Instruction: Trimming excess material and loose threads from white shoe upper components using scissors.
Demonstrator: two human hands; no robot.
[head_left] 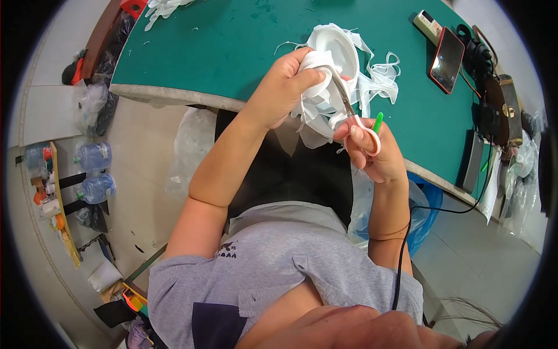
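Note:
My left hand point(289, 83) is closed on a bunched white fabric piece point(314, 62), thumb on top, just past the near edge of the green table point(203, 64). Fingers of my right hand point(375, 148) are in the white-handled scissors point(372, 135). Their metal blades reach up to the fabric by my left thumb; whether they are cutting cannot be made out. A green stick-like end point(378, 121) shows beside the handles. Behind my left hand lies a rounded, cup-shaped white piece point(340, 46). Thin white strips point(381, 81) are spread to its right.
On the table's right lie a red-edged phone point(446, 61), a pale device point(428, 27) and a brown case point(510, 110). White scraps point(165, 7) sit at the far left. A black cable point(442, 208) runs past my right arm. Water bottles point(95, 157) stand on the left.

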